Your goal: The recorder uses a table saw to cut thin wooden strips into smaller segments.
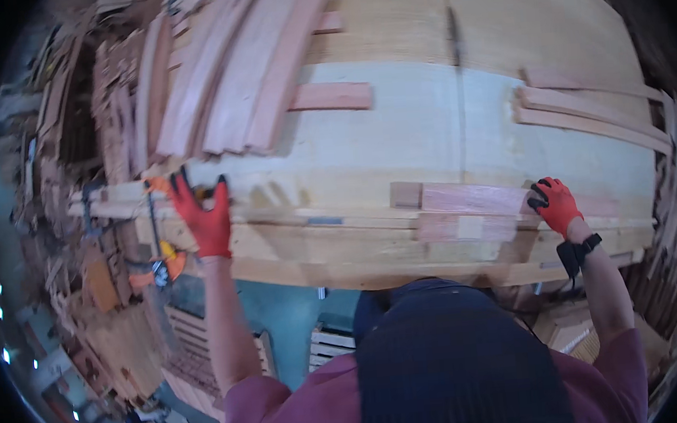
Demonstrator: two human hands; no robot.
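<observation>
My left hand (206, 222), in a red glove with dark fingertips, is over the near left part of the wooden workbench (398, 155). Its fingers are spread, with nothing seen in them. Close by, an orange and black bar clamp (166, 266) sits at the bench's left end. At the right, my right hand (558, 206), gloved alike, has its fingers curled over the right end of a reddish wooden board (473, 198). That board lies along the front edge. A shorter pinkish board with a pale patch (467, 227) lies against its near side.
Long planks (252, 67) lie side by side at the far left of the bench, partly over a short crosspiece (333, 97). More strips (593, 112) rest at the far right. Stacked wood (119, 101) stands beyond the left side. Slatted pallets (331, 346) are on the floor below.
</observation>
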